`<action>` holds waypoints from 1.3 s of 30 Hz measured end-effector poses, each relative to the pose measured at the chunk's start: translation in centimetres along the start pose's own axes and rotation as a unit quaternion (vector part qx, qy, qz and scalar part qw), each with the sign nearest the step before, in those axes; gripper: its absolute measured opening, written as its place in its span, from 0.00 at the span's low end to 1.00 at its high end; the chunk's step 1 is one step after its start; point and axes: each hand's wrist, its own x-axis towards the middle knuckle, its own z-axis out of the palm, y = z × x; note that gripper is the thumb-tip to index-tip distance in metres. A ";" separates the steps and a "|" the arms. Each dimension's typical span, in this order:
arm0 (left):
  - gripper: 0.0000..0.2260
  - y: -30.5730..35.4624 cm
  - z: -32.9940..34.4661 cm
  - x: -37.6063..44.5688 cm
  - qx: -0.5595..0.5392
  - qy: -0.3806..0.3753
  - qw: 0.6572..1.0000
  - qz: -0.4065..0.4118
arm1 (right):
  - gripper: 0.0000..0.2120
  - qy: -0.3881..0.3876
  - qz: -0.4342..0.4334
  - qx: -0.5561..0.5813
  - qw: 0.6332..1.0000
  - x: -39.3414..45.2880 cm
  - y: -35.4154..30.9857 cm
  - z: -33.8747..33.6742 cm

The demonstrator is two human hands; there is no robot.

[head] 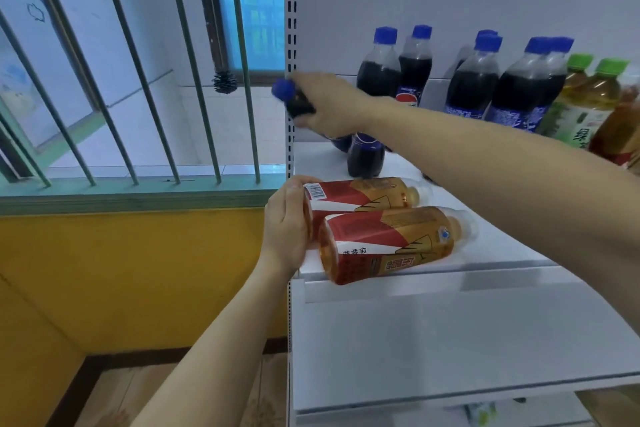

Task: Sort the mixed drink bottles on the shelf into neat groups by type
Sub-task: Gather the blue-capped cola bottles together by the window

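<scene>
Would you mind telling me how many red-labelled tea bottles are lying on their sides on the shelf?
2: the rear tea bottle is gripped by the left hand; the front tea bottle lies right beside it. None seem hidden.

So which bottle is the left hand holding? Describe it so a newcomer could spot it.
Start at the white shelf, at its near left corner, where two red-and-gold tea bottles lie on their sides. The left hand grips the base of the farther tea bottle. Unlike the nearer tea bottle, it shows a barcode beside the hand.
</scene>
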 end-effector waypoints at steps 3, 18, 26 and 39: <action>0.21 0.1 0.1 0.0 0.011 0.000 1.000 0.001 | 0.31 0.089 0.078 0.040 0.992 0.9 -0.5 -1.4; 0.21 0.6 0.0 -0.2 0.034 0.010 0.999 -0.007 | 0.33 0.137 0.162 -0.018 0.977 2.6 0.0 -3.3; 0.22 0.4 -0.1 -0.2 0.020 0.010 1.000 0.003 | 0.32 0.111 0.189 -0.089 0.972 2.5 -0.8 -4.2; 0.19 1.0 0.0 -0.6 0.049 0.008 0.999 0.004 | 0.15 0.235 -0.023 -0.204 0.950 -5.0 -3.0 -5.5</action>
